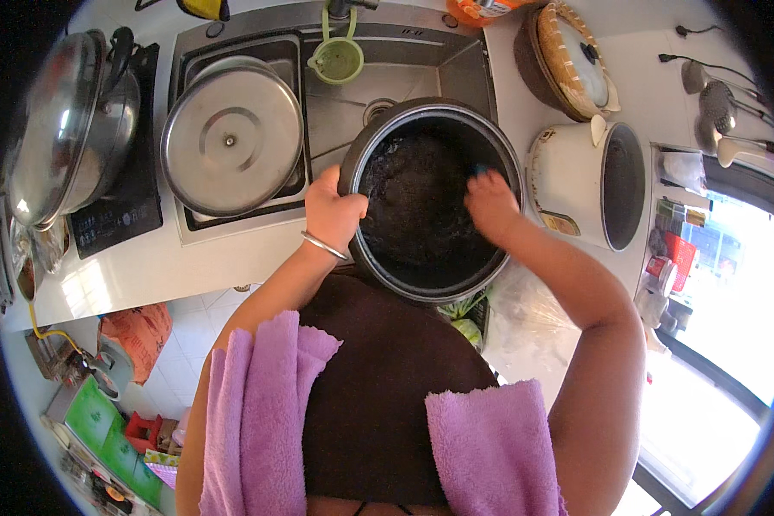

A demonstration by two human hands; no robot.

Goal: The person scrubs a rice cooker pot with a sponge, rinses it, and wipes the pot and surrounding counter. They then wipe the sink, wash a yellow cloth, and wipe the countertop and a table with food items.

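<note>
A large dark pot (pixel 426 206) is tilted towards me over the front edge of the sink. My left hand (pixel 335 209) grips its left rim, thumb inside and a metal bangle on the wrist. Inside the pot, my right hand (pixel 492 203) is blurred near the right wall, its fingers curled. A small blue-green patch shows at those fingertips; what it is cannot be made out. The pot's dark inner surface looks wet.
A metal lid (pixel 232 142) covers most of the left basin of the steel sink (pixel 403 84). A green ladle-like strainer (pixel 337 60) hangs from the faucet. Left stands a lidded wok (pixel 71 129) on a black cooktop (pixel 116 216); right, a white pot (pixel 567 184) lies sideways.
</note>
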